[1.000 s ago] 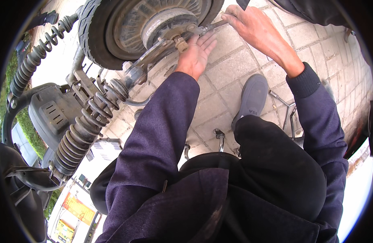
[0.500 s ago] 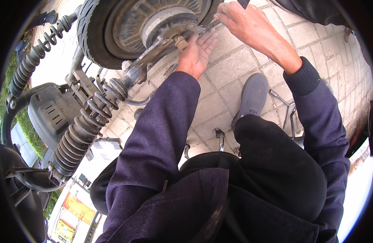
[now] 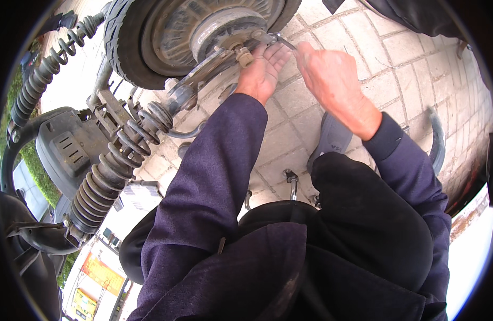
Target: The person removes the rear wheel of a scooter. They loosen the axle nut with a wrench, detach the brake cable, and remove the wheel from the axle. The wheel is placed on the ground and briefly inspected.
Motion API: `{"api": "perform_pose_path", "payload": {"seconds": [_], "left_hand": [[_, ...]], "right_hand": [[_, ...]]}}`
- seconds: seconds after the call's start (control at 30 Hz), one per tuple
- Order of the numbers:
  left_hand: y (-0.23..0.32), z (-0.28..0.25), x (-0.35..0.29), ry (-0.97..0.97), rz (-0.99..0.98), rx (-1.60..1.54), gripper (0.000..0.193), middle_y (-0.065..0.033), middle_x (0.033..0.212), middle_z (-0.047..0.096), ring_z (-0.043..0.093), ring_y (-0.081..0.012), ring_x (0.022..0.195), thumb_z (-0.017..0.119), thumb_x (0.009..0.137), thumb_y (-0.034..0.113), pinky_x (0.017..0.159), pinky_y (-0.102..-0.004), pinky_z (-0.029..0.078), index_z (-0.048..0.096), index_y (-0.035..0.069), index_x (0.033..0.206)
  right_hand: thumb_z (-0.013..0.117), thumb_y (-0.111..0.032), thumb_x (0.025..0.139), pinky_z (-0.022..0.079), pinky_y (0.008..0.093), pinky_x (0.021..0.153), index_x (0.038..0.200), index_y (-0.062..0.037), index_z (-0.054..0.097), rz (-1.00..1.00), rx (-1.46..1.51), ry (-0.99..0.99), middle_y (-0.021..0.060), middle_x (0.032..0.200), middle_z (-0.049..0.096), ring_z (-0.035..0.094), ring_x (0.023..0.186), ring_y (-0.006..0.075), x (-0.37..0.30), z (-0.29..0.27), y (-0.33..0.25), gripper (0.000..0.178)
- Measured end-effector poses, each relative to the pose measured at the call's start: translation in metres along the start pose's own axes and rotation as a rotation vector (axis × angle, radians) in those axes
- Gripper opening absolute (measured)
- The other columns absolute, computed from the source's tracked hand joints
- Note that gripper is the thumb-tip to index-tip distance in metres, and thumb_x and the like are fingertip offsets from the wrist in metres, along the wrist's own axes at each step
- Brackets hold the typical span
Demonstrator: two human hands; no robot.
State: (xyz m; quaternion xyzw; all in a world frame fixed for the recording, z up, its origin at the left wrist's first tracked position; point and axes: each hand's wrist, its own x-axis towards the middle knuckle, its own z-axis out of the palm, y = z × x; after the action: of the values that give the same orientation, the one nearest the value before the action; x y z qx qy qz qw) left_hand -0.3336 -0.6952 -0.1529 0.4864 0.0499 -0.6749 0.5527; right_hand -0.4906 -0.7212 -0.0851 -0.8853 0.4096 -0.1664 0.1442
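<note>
A scooter-like vehicle's wheel [image 3: 134, 48] with a black tyre is at the top, its metal hub [image 3: 225, 33] facing me. A brownish, dusty axle end [image 3: 244, 56] sticks out beside a flat metal arm [image 3: 206, 69]. My left hand [image 3: 263, 70] lies palm up beneath the hub, fingers stretched, its thumb side close to the axle end. My right hand [image 3: 332, 75], slightly blurred, is closed round a slim metal wrench-like tool [image 3: 286, 43]. The tool's far end meets a small metal bracket [image 3: 264, 37] at the hub; the exact contact is too small to make out.
Coil-spring shock absorbers [image 3: 99, 187] and a grey plastic cover [image 3: 70, 152] stand at the left. Brick paving [image 3: 294, 107] lies below, with my grey shoe [image 3: 332, 136] on it. A curved dark grey piece [image 3: 437, 139] is at the right; chrome stool legs [image 3: 293, 187] show beneath me.
My right hand has swung downward, toward me, turning the tool so its handle points down to the right. My left hand stays almost in place; the view has shifted slightly.
</note>
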Motion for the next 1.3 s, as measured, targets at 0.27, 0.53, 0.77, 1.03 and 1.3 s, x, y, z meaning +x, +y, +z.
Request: {"api": "perform_pose_path", "payload": {"seconds": [0.27,0.53,0.77,1.03,1.3], "left_hand": [[-0.002,-0.01,0.004,-0.022,0.038,0.095,0.045,-0.0208,0.147,0.043,0.04,-0.0325,0.138,0.032,0.108,0.025,0.115,-0.0448,0.037,0.034,-0.005,0.141],[-0.002,-0.007,0.007,-0.05,0.022,0.116,0.046,-0.019,0.145,0.046,0.042,-0.0328,0.137,0.029,0.109,0.026,0.116,-0.0458,0.035,0.036,-0.006,0.141],[-0.004,-0.007,0.004,-0.071,0.044,0.081,0.045,-0.0227,0.145,0.045,0.039,-0.0366,0.138,0.027,0.109,0.024,0.117,-0.0477,0.033,0.037,-0.007,0.14],[-0.004,-0.002,0.0,-0.074,0.033,0.024,0.046,-0.0251,0.153,0.033,0.032,-0.0376,0.143,0.027,0.108,0.021,0.119,-0.0514,0.028,0.029,-0.006,0.144],[-0.002,0.002,-0.003,-0.136,0.03,-0.02,0.044,-0.0248,0.151,0.037,0.032,-0.0376,0.143,0.027,0.108,0.023,0.119,-0.0507,0.028,0.032,-0.003,0.144]], "right_hand": [[0.058,-0.013,0.09,0.048,0.0401,0.046,0.08,-0.0065,0.053,0.146,-0.041,-0.076,0.0125,0.053,0.058,0.063,0.05,0.0307,-0.019,0.02,-0.018,0.013],[0.064,-0.009,0.076,0.049,0.0374,0.044,0.081,-0.0043,0.055,0.105,-0.245,-0.212,0.0097,0.053,0.06,0.066,0.05,0.0268,-0.012,0.029,-0.03,0.011],[0.06,-0.008,0.083,0.049,0.039,0.045,0.087,-0.0034,0.053,0.258,-0.149,-0.441,0.0142,0.065,0.065,0.07,0.062,0.0271,-0.043,0.084,-0.005,0.009],[0.057,-0.014,0.089,0.054,0.0438,0.054,0.095,-0.0028,0.055,0.239,-0.163,-0.4,0.0159,0.07,0.066,0.069,0.07,0.0335,-0.009,0.11,0.059,0.013],[0.056,-0.016,0.09,0.053,0.0441,0.056,0.097,-0.0075,0.06,0.135,-0.273,-0.169,0.0137,0.072,0.067,0.069,0.072,0.033,0.037,0.11,0.114,0.012]]}}
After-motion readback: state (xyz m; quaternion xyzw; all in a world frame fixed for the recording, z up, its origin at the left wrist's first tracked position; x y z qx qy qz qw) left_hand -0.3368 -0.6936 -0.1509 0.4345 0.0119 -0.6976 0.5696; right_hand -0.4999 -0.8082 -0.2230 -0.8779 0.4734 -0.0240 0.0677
